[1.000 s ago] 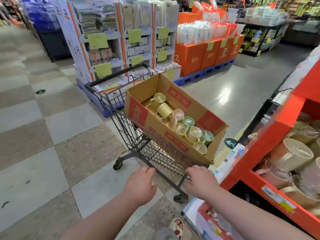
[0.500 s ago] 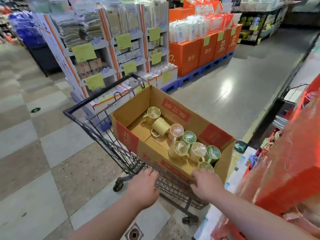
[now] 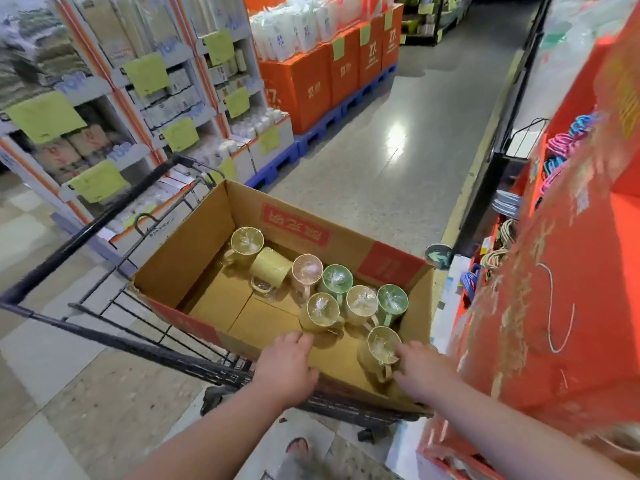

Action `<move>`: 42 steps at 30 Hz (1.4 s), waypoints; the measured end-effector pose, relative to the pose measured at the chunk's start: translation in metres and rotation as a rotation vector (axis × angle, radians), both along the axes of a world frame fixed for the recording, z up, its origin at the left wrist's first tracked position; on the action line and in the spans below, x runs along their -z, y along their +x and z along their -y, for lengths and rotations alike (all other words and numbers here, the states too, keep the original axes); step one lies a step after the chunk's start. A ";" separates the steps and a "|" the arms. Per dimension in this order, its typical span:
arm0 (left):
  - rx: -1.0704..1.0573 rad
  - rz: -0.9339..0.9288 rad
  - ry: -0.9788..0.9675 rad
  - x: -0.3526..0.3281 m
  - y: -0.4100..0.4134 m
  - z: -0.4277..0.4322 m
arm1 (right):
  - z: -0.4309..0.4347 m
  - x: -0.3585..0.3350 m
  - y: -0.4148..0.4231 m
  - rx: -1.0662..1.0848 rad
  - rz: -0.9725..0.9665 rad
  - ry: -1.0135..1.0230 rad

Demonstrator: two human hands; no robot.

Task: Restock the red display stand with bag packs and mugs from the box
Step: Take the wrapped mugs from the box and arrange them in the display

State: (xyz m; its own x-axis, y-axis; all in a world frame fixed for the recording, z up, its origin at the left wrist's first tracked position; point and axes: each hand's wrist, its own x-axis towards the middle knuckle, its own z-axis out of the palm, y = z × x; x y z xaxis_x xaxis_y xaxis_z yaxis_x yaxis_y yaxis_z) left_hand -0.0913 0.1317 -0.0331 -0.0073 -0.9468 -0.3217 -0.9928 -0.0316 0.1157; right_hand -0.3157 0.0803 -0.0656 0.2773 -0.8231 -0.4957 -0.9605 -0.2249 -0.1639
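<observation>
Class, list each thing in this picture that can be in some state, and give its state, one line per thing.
Cardboard box: flaps open, sitting in the cart, partly filled.
Yellow mug: lying on its side.
Other mugs: upright, mouths sealed with clear wrap.
Shopping cart: standing on the floor, carrying the box.
Left hand: resting on the box's near edge, empty.
Right hand: reaching into the box, fingers at the nearest mug.

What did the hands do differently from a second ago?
Both hands left the cart's near rail and reached into the cardboard box: the left hand rests on its near wall, the right hand touches the nearest yellow mug. No mug is lifted; the other mugs stayed put.
</observation>
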 end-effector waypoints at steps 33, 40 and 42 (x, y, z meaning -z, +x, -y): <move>-0.230 -0.286 0.278 0.151 0.097 0.216 | 0.056 0.150 0.059 0.985 0.028 0.406; -0.504 -0.400 0.337 0.179 0.094 0.227 | 0.058 0.166 0.061 1.242 0.136 0.416; -0.581 -0.432 0.326 0.185 0.091 0.228 | 0.057 0.167 0.063 1.261 0.148 0.444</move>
State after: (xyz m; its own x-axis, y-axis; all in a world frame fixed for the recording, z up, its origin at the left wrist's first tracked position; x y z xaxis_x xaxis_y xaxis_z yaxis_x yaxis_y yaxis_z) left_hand 0.0001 -0.0967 -0.2183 0.2721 -0.6959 -0.6646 -0.6761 -0.6297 0.3825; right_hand -0.2524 0.0229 -0.2321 -0.4712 -0.3333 -0.8166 -0.4381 0.8920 -0.1113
